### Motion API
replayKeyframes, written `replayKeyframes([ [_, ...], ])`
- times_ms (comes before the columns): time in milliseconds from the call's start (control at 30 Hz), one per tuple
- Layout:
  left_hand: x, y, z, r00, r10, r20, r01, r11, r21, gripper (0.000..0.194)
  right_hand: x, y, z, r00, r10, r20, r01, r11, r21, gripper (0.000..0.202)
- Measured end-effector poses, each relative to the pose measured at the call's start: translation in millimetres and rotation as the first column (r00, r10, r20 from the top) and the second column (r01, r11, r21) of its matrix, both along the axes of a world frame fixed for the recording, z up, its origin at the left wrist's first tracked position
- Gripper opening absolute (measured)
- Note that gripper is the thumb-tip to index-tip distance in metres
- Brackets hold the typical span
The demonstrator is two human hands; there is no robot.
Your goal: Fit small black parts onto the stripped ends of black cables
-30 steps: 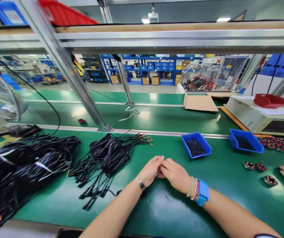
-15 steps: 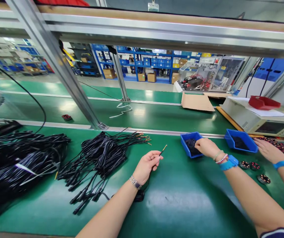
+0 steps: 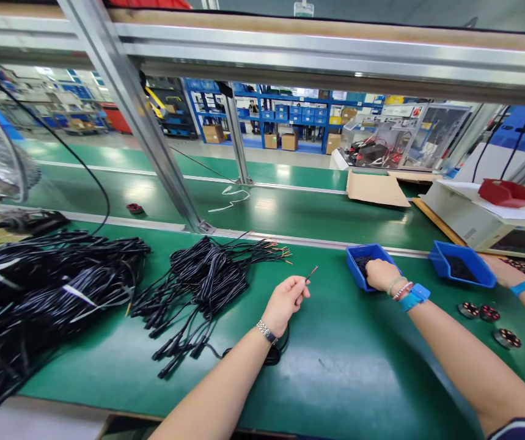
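Note:
Pinched in my left hand [image 3: 286, 300] is the end of a black cable [image 3: 285, 348], its thin reddish tip pointing up and right; the coiled rest lies partly behind my wrist. My right hand [image 3: 382, 275] reaches into a blue bin [image 3: 357, 272] of small dark parts, its fingertips hidden among them. Left of my left hand lies a spread bundle of black cables [image 3: 209, 275] with bare copper-coloured ends and dark connectors.
A larger tied cable heap [image 3: 69, 293] fills the left. At right are a second blue bin [image 3: 482, 269], several round coils [image 3: 506, 338] and another person's hand [image 3: 500, 270]. A metal post [image 3: 138, 116] rises behind the cables; a beam [image 3: 290, 55] crosses above.
The view has shifted slightly, moving the scene rightward. My right hand sits deeper in the blue bin. The other person's hand has moved behind the second bin's right edge.

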State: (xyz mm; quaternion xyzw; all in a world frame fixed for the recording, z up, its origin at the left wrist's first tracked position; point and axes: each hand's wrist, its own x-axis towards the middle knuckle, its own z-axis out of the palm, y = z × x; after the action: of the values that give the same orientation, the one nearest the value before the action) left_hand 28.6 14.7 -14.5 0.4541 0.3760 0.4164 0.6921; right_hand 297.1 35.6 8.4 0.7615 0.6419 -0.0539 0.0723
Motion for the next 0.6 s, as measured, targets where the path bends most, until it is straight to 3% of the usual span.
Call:
replayKeyframes([
  [167,0.6,-1.2,0.2,0.999,0.014,0.031,-0.014,1.0,0.003,0.025,13.4,1.4,5.3,0.972,0.01,-0.235,0.009,0.997,0.081,0.016],
  [400,-0.1,-3.9,3.6,0.996,-0.013,0.091,0.018,0.998,-0.059,0.026,32.7,-5.7,13.1,0.801,0.004,-0.599,0.076,0.991,0.107,0.022],
  [467,-0.3,-4.3,4.5,0.995,-0.008,0.104,0.015,0.997,-0.071,0.028,28.7,-10.6,16.2,0.721,0.013,-0.693,0.087,0.99,0.109,0.022],
  [600,-0.1,-6.1,7.2,0.994,0.007,0.113,0.001,0.997,-0.074,0.032,-8.1,-22.3,29.5,0.434,0.062,-0.899,0.041,0.995,0.089,0.02],
])
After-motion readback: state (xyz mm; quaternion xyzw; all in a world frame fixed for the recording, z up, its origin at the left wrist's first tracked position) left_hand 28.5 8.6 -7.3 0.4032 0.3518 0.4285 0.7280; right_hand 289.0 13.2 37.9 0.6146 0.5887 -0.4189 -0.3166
